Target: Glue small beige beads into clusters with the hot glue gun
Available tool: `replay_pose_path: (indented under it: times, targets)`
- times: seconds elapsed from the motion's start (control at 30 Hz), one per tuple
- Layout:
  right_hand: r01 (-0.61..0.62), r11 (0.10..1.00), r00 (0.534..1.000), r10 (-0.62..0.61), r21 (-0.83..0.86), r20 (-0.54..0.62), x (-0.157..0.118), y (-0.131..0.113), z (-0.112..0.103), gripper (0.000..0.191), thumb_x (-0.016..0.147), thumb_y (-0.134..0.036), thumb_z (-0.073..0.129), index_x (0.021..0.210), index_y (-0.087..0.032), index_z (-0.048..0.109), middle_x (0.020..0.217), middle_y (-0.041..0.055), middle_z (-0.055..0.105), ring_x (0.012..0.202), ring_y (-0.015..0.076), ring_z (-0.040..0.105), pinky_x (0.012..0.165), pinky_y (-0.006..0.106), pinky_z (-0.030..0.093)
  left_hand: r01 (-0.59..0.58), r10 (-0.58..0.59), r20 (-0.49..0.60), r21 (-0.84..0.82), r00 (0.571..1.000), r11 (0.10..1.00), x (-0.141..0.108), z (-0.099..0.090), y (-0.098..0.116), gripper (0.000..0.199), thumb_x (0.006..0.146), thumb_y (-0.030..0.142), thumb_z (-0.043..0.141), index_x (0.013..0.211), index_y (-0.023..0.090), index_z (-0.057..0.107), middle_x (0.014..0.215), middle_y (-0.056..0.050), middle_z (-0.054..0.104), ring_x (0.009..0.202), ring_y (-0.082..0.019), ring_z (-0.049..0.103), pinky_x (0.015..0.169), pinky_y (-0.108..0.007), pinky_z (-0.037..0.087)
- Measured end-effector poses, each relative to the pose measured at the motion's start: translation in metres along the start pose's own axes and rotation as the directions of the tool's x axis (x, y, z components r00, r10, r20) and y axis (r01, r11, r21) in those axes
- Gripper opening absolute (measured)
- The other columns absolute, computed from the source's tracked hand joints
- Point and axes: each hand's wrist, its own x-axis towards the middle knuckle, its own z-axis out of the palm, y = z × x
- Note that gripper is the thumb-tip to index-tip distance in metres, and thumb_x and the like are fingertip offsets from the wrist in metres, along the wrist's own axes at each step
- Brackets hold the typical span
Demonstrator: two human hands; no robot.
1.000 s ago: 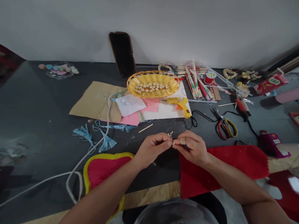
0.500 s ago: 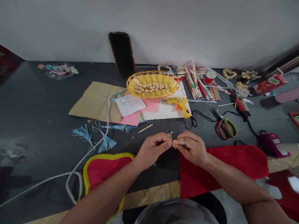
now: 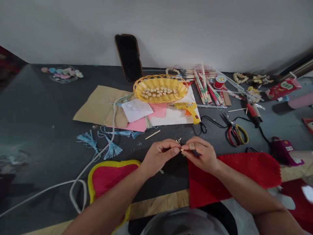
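My left hand (image 3: 160,156) and my right hand (image 3: 201,153) meet tip to tip over the dark table. Between their fingertips is a small cream-coloured piece (image 3: 182,150), too small to make out well. My right thumb and forefinger pinch it. The left thumb and fingers are closed against its other side; what they grip is hidden. Just beyond the fingertips lies a little heap of pale bits (image 3: 178,140). Farther back, a yellow woven basket (image 3: 161,98) contains several small pale flower-shaped clusters (image 3: 160,92).
A yellow glue gun (image 3: 189,107) rests on paper behind my hands. Scissors (image 3: 236,130) and a black cord lie to the right. Red felt (image 3: 234,176) is under my right forearm. Blue tassels (image 3: 111,150) and a white cable (image 3: 91,161) are left. A phone (image 3: 128,57) leans on the wall.
My fingertips have shifted slightly, and the small cream-coloured piece shows more clearly between them. The things on the table stay where they were.
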Motion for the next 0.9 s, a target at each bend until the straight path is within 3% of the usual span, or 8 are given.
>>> replay_pose_path:
  times: [0.5, 0.67, 0.9]
  targets:
    - [0.044, 0.999, 0.999, -0.044, 0.014, 0.02, -0.0007, 0.0027, -0.0005, 0.01, 0.087, -0.022, 0.067, 0.096, -0.017, 0.069, 0.08, 0.0072, 0.07, 0.073, 0.0149, 0.067, 0.067, 0.026, 0.058, 0.039, -0.039, 0.026, -0.011, 0.999, 0.999, 0.0001, -0.0005, -0.003, 0.017, 0.081, 0.031, 0.069, 0.078, 0.015, 0.072, 0.077, -0.002, 0.063, 0.075, -0.013, 0.055, 0.073, -0.024, 0.041]
    - [-0.002, 1.0, 1.0, 0.002, 0.027, 0.017, -0.0009, 0.0012, -0.0015, 0.016, 0.086, -0.021, 0.067, 0.102, -0.017, 0.066, 0.083, 0.0082, 0.07, 0.075, 0.0155, 0.068, 0.065, 0.025, 0.058, 0.044, -0.044, 0.015, -0.037, 0.999, 0.998, 0.0004, 0.0005, -0.0025, 0.019, 0.08, 0.033, 0.07, 0.076, 0.014, 0.071, 0.076, -0.002, 0.063, 0.074, -0.013, 0.054, 0.073, -0.025, 0.041]
    - [0.027, 1.0, 0.999, -0.027, 0.008, 0.025, -0.0001, 0.0018, -0.0002, 0.007, 0.085, -0.014, 0.066, 0.091, -0.018, 0.066, 0.077, 0.0055, 0.07, 0.071, 0.0147, 0.066, 0.065, 0.026, 0.057, 0.05, -0.05, 0.012, -0.03, 0.999, 0.998, 0.0002, 0.0015, -0.0004, 0.02, 0.077, 0.034, 0.073, 0.075, 0.014, 0.071, 0.075, -0.002, 0.063, 0.073, -0.014, 0.055, 0.073, -0.026, 0.043]
